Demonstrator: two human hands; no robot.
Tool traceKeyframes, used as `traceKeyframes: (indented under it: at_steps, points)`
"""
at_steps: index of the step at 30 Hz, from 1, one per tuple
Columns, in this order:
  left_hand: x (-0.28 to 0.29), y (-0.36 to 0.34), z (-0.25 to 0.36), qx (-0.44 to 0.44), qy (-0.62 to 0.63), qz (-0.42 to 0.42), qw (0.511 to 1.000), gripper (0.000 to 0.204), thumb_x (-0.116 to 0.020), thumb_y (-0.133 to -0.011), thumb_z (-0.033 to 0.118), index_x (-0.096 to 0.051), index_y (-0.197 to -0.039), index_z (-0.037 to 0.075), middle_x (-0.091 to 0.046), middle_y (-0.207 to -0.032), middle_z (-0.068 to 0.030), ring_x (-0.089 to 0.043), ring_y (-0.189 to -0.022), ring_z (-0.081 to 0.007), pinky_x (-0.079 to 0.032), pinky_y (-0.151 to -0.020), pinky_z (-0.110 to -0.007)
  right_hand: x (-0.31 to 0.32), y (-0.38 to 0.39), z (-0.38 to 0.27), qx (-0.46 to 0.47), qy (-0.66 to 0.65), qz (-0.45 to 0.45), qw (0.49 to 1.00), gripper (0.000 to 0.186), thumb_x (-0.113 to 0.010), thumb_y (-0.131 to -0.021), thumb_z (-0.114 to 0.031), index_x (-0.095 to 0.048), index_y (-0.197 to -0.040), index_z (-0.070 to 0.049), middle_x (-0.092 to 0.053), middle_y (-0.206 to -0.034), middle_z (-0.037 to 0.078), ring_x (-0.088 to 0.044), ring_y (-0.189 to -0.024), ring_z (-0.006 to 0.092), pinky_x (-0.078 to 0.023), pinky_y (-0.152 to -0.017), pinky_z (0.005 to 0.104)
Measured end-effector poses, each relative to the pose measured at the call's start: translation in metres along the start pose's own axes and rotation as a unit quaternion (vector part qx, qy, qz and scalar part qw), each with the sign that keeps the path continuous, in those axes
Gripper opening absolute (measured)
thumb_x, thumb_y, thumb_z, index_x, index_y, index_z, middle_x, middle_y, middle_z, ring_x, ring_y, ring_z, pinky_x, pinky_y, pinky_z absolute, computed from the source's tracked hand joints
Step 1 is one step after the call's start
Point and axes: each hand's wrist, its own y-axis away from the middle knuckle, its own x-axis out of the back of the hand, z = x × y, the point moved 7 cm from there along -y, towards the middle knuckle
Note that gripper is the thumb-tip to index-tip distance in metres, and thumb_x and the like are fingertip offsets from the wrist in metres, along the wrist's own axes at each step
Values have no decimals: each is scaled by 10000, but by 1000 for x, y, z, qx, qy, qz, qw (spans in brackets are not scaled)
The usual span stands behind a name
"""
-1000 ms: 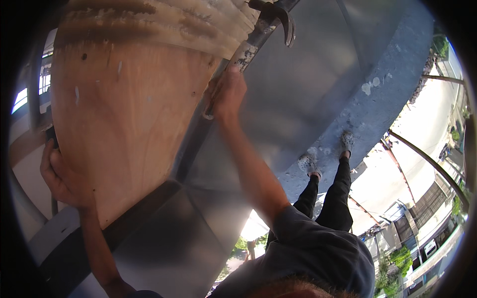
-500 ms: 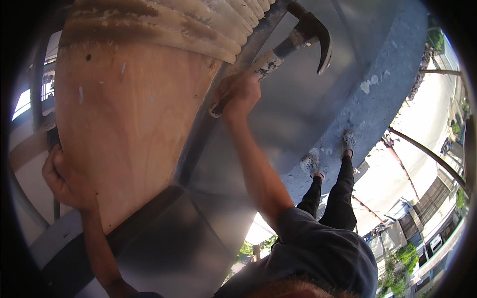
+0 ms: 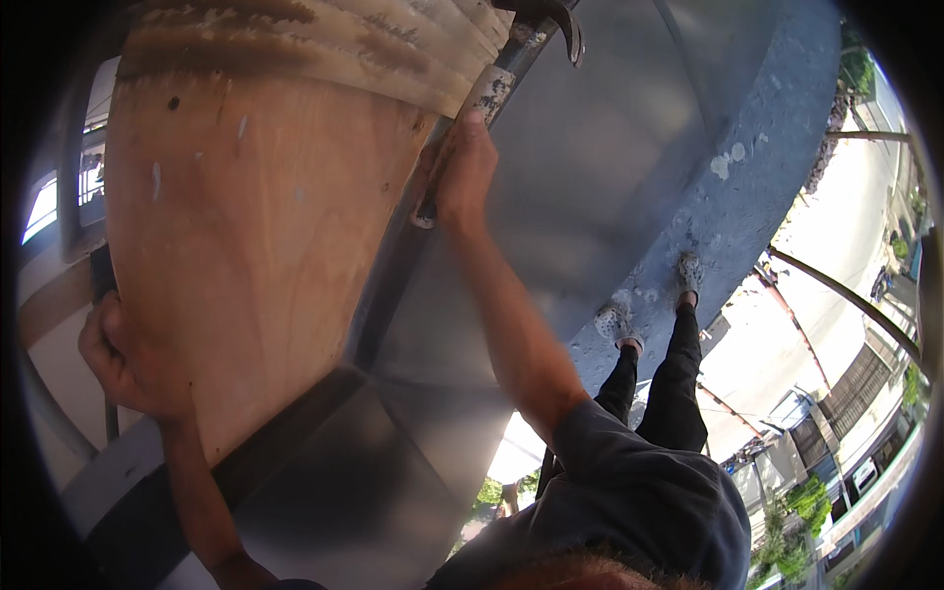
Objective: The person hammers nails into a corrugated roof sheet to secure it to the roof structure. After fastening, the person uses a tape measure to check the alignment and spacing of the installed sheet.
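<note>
My right hand (image 3: 466,172) is closed around the worn, paint-flecked handle of a claw hammer (image 3: 494,84). The hammer's dark head and curved claw reach the top of the view, beside the right edge of a plywood panel (image 3: 261,236). The lower end of the handle shows below my fist, over the dark metal frame strip. At the panel's left edge my left hand (image 3: 138,364) is closed, its fingers curled around the edge. A dark block (image 3: 102,271) stands just above those fingers; how it is fixed is hidden.
Ribbed, stained cream layers (image 3: 324,49) lie across the panel's upper end. A smooth grey metal surface (image 3: 580,187) spreads to the right. My feet stand on a paint-spotted blue-grey ledge (image 3: 723,216), with a bright street (image 3: 836,256), poles and plants far below its outer edge.
The hammer has moved up and left, its head now at the top edge close to the ribbed layers. My right hand has shifted slightly with it; my left hand has barely moved.
</note>
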Motion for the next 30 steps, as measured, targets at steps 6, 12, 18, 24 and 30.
traceKeyframes:
  at_steps: [6,12,18,24,30]
  points:
    - [1,3,-7,12,-19,16,1000,246,-479,-1103,179,-547,-1201,-36,-635,-1092,-101,-601,-967,-136,-511,-864,-300,9,14,-7,100,-66,-2,993,572,-430,-1035,-618,-469,-939,-55,-514,-633,65,-514,-460,151,-452,-404,317]
    - [-2,4,-2,13,-24,33,999,227,-480,-1098,153,-546,-1196,-41,-644,-1061,-106,-603,-953,-134,-511,-848,-296,19,-1,6,-36,-47,13,998,595,-411,-1035,-629,-489,-934,-48,-536,-636,76,-535,-457,160,-451,-410,314]
    - [-2,0,10,-28,1,61,998,207,-465,-1089,126,-524,-1205,-35,-615,-1104,-121,-581,-939,-144,-489,-853,-307,14,-1,11,-14,-26,-23,999,641,-405,-1017,-669,-501,-950,-39,-540,-630,76,-544,-453,181,-442,-411,314]
    - [8,3,-1,-92,32,25,995,257,-446,-1025,186,-501,-1149,-32,-548,-1037,-118,-495,-885,-158,-417,-833,-343,14,9,4,11,-37,-39,998,640,-411,-1012,-679,-486,-950,-46,-526,-624,76,-534,-449,176,-437,-405,319]
    - [-1,1,0,-126,87,-4,988,181,-424,-979,100,-489,-1086,-31,-524,-954,-105,-480,-886,-173,-407,-828,-333,49,17,-30,-46,67,-2,997,654,-421,-998,-695,-482,-904,-50,-526,-637,75,-538,-458,183,-439,-415,320]
